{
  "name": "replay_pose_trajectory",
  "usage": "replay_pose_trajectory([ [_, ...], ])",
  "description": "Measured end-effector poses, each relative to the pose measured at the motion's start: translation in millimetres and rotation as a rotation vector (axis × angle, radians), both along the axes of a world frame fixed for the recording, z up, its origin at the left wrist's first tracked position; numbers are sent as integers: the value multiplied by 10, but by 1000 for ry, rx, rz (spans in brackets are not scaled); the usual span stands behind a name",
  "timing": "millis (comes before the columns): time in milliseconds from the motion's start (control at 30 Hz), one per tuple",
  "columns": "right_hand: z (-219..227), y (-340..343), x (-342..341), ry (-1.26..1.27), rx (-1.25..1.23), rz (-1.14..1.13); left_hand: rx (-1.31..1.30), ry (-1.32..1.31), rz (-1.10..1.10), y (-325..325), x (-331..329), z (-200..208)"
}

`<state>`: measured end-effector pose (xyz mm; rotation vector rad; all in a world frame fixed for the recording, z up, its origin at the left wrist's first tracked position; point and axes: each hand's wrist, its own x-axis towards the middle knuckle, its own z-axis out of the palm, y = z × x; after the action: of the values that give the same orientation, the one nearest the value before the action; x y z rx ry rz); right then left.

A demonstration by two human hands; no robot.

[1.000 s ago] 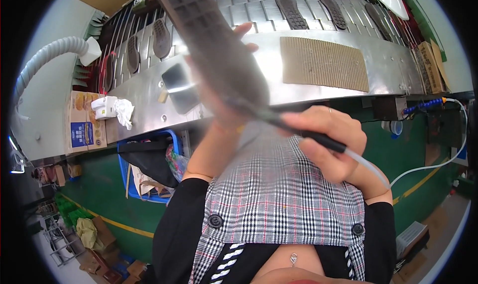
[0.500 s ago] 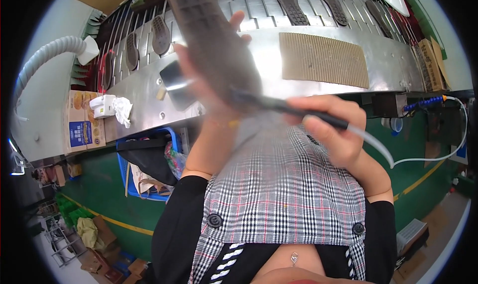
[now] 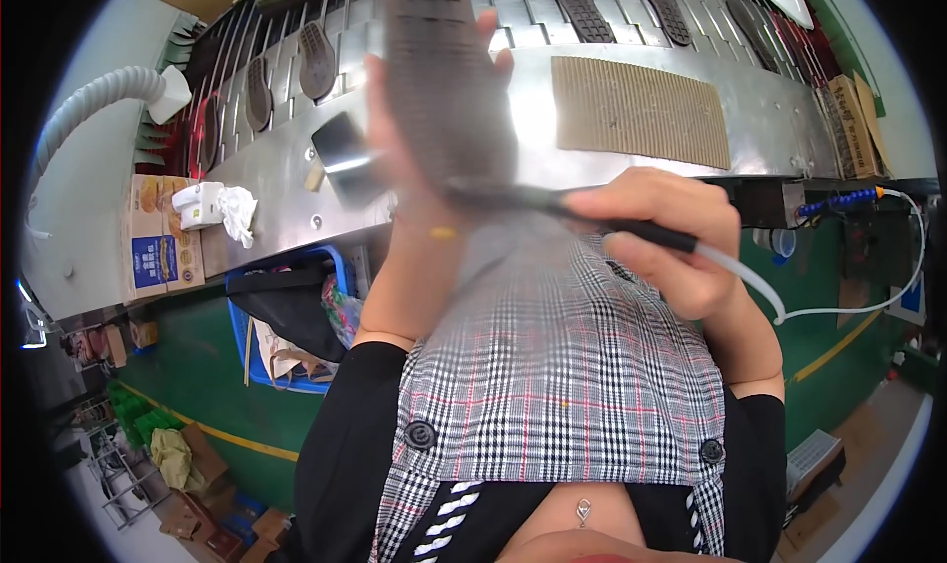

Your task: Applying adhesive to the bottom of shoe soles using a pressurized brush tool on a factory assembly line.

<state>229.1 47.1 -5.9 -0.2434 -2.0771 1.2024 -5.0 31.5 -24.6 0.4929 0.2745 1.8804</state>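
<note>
A dark brown shoe sole (image 3: 446,99) stands up in front of me, its patterned tread facing me and its lower end smeared by motion. My left hand (image 3: 381,119) is wrapped round it from behind, with fingertips showing past both edges. In my right hand (image 3: 681,229) is a black pen-shaped applicator (image 3: 646,233), gripped between thumb and fingers. A translucent hose (image 3: 742,279) runs from its rear end. The applicator's blurred front end reaches the sole's lower end; whether it touches is unclear.
Several soles, one of them a brown sole (image 3: 318,60), lie on the slatted metal conveyor (image 3: 523,15). Ridged tan cardboard (image 3: 641,112) rests on the steel ledge, with a tissue pack (image 3: 197,206) at left. Below stands a blue bin (image 3: 240,338). A grey flexible duct (image 3: 94,87) arches at far left.
The sole has swung more upright, its top end moving right. My right hand has shifted slightly right and up with the applicator, whose front end has moved slightly left along the sole.
</note>
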Motion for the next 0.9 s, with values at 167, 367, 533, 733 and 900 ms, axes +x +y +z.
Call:
replay_pose_trajectory([
  [167,55,-31,-3,77,136,130,-148,111,-25,-48,47,34],
  [367,65,82,78,45,213,202,-161,88,-154,-59,106,59],
  [533,-44,209,17,117,269,37,-302,86,-206,-49,132,115],
  [733,74,243,143,60,220,136,-326,69,-327,-144,166,125],
  [900,156,265,234,4,209,244,-157,31,-534,-157,-61,-33],
])
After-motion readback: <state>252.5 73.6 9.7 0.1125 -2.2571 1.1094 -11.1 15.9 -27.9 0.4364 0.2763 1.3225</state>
